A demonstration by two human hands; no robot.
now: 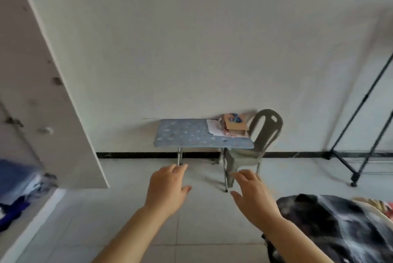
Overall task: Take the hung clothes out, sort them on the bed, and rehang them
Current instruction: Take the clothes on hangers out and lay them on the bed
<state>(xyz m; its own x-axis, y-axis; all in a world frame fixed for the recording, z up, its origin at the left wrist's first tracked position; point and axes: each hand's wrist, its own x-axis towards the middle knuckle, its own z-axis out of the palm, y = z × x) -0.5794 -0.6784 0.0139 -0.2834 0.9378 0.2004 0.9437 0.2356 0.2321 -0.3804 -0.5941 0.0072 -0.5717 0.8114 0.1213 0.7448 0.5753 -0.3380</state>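
One white wardrobe door [49, 92] stands open at the left, with blue clothes [14, 207] bunched low beside it. One bed [344, 226] under a dark cover fills the lower right corner. One black rack [361, 135], one blue tabletop [191, 135] and one grey chair [261, 135] line the wall. The left hand [165, 190] and right hand [253, 196] reach forward, apart, fingers spread, holding nothing.

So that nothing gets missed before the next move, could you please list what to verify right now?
1. Left hand free: ok, holds nothing.
2. Right hand free: ok, holds nothing.
3. White door open: ok.
4. Clothes left to take: ok, blue fabric shows at lower left.
5. Dark patterned fabric at lower right sorted: cannot tell.
6. Black rack ready for hanging: cannot tell, top out of view.
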